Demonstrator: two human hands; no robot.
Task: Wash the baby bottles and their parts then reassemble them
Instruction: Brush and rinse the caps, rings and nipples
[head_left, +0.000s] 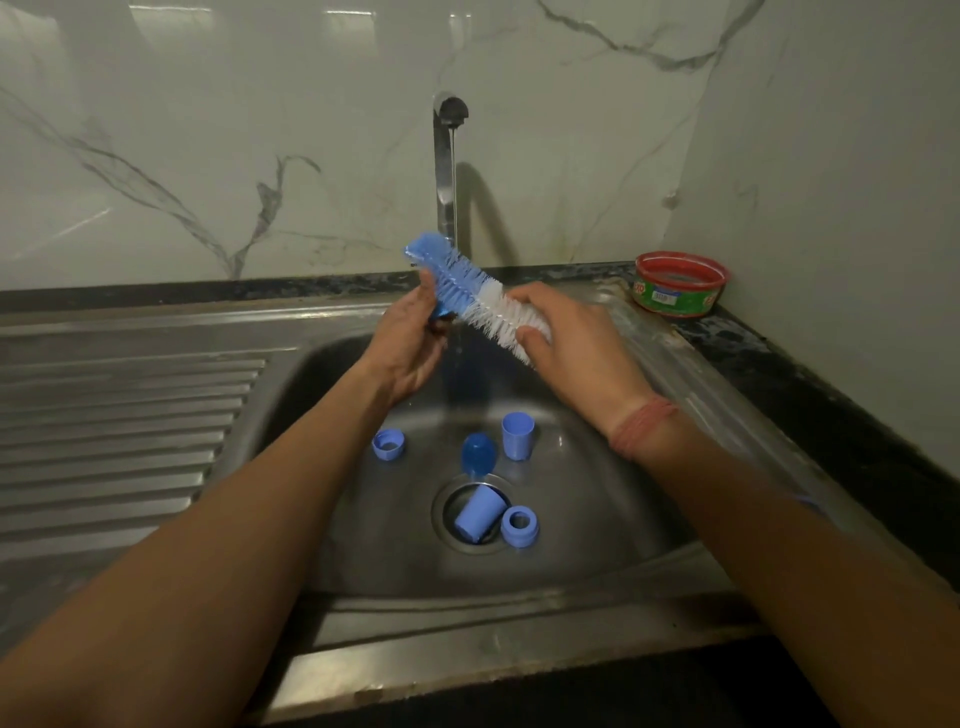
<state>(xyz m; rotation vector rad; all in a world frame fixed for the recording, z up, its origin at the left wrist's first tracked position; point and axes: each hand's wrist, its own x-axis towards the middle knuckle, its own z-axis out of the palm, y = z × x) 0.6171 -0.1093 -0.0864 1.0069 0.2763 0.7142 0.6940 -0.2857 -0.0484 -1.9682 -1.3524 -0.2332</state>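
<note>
Hands hold a bottle brush (478, 296) under the running tap (445, 171).
The right hand (566, 343) grips the white bristle end, the left hand (410, 338) pinches the blue end; five blue bottle parts (480, 512) lie around the sink (597, 519) drain.

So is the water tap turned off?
No, a thin stream of water runs from the silver metal tap down past the blue-and-white bristle brush into the steel sink.

Blue-and-white bottle brush (470, 296) tilted above sink, five blue bottle parts (480, 512) around drain
</note>
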